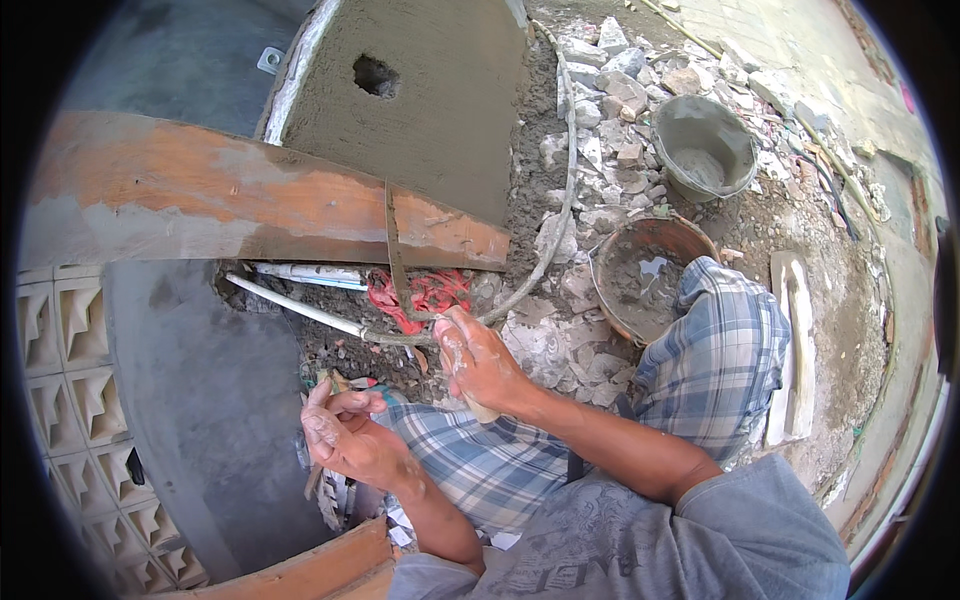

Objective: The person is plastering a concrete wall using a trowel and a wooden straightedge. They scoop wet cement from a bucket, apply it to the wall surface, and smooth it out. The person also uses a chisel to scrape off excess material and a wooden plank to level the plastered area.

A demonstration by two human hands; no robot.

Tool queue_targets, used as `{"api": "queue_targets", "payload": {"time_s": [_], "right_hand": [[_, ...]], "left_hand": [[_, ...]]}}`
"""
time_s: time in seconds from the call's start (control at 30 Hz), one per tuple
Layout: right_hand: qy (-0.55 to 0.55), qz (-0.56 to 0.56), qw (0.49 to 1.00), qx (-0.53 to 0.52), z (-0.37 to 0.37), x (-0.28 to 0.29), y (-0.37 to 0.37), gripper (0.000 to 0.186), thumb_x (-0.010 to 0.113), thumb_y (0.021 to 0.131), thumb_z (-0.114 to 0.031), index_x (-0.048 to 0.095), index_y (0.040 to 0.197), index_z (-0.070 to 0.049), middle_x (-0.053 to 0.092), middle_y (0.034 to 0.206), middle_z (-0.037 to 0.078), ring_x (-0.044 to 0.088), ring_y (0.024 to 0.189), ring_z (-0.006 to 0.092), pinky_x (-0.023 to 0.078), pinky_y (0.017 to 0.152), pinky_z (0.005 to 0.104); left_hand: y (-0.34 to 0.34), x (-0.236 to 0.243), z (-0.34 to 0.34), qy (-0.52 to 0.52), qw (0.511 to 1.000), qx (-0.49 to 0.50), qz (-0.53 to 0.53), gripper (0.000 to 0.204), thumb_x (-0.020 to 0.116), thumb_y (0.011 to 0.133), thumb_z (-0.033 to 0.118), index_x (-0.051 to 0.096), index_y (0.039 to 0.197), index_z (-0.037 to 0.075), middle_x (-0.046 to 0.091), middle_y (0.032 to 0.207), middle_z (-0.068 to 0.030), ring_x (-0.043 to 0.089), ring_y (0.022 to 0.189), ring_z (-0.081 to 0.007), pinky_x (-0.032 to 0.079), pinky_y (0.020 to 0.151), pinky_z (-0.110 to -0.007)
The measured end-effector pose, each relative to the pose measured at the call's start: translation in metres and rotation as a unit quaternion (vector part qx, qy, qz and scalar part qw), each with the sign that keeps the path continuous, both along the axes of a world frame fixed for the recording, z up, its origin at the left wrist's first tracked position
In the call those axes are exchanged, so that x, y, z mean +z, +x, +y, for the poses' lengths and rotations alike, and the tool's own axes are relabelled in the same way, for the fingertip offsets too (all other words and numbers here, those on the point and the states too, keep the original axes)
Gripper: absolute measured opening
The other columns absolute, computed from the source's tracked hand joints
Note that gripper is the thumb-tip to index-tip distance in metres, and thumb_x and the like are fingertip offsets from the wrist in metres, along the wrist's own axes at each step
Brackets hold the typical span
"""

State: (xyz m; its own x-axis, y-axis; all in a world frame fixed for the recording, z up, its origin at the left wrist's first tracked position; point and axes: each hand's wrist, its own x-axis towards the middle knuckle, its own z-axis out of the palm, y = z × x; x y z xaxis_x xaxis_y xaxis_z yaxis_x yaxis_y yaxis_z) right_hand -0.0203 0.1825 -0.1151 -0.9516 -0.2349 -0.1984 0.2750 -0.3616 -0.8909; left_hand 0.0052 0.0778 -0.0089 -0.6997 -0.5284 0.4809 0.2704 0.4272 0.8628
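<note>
My right hand (482,362) is closed round the wooden handle of a trowel (394,235). The trowel's narrow-looking blade points away from me, seen nearly edge-on in front of an orange wooden board (270,190) smeared with grey cement. Whether the blade touches the board I cannot tell. My left hand (350,432) is raised at the left, its fingers bent and apart, with nothing in it and cement on the skin. Beyond the board is a plastered grey surface (450,110) with a dark hole (375,76) in it.
A pale hose (568,180) curves past my right hand, near red plastic (425,292). Rubble (615,90) lies at the far right. A bucket of wet mortar (612,295) stands by my knee, a grey bucket (705,150) behind it. Patterned vent blocks (85,320) line the left.
</note>
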Motion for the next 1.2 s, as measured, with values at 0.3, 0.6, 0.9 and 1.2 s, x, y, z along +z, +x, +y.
{"api": "queue_targets", "payload": {"time_s": [0.3, 0.6, 0.9, 1.2], "right_hand": [[-0.151, -0.188, 0.97, 0.02, 0.008, -0.027, -0.013, 0.024, 0.037, 0.11, -0.031, 0.048, 0.108, -0.01, 0.052, 0.072, 0.005, 0.055, 0.047, 0.0156, 0.048, 0.041, 0.0331], [-0.178, -0.247, 0.952, -0.021, 0.012, -0.04, -0.004, 0.022, 0.036, 0.11, -0.033, 0.048, 0.11, -0.014, 0.053, 0.075, 0.005, 0.055, 0.048, 0.0142, 0.048, 0.04, 0.0314], [-0.15, -0.377, 0.903, -0.138, 0.034, -0.126, -0.018, 0.036, 0.033, 0.11, -0.043, 0.049, 0.111, -0.012, 0.052, 0.076, 0.004, 0.053, 0.052, 0.0156, 0.048, 0.045, 0.0333], [-0.147, -0.349, 0.924, -0.051, 0.009, -0.168, -0.065, 0.024, 0.044, 0.105, -0.034, 0.051, 0.104, -0.011, 0.053, 0.076, 0.006, 0.056, 0.057, 0.0194, 0.05, 0.047, 0.0378]], "left_hand": [[0.0, 0.0, 0.0, -0.01, 1.0, 0.009, -0.01, 0.055, 0.049, 0.107, 0.045, 0.061, 0.112, -0.009, 0.057, 0.068, -0.0054, 0.053, 0.054, -0.0137, 0.048, 0.052, -0.028], [-0.002, -0.001, -0.003, -0.015, 1.0, 0.01, -0.015, 0.056, 0.048, 0.107, 0.046, 0.06, 0.113, -0.009, 0.056, 0.069, -0.0054, 0.053, 0.054, -0.0142, 0.049, 0.053, -0.028], [-0.004, 0.0, -0.005, 0.017, 1.0, -0.018, 0.002, 0.056, 0.046, 0.108, 0.044, 0.061, 0.112, -0.01, 0.058, 0.069, -0.0074, 0.054, 0.054, -0.0155, 0.05, 0.053, -0.029], [0.0, -0.001, -0.008, 0.002, 1.0, -0.003, -0.006, 0.058, 0.048, 0.107, 0.046, 0.06, 0.113, -0.01, 0.057, 0.069, -0.0065, 0.053, 0.056, -0.015, 0.049, 0.053, -0.029]]}}
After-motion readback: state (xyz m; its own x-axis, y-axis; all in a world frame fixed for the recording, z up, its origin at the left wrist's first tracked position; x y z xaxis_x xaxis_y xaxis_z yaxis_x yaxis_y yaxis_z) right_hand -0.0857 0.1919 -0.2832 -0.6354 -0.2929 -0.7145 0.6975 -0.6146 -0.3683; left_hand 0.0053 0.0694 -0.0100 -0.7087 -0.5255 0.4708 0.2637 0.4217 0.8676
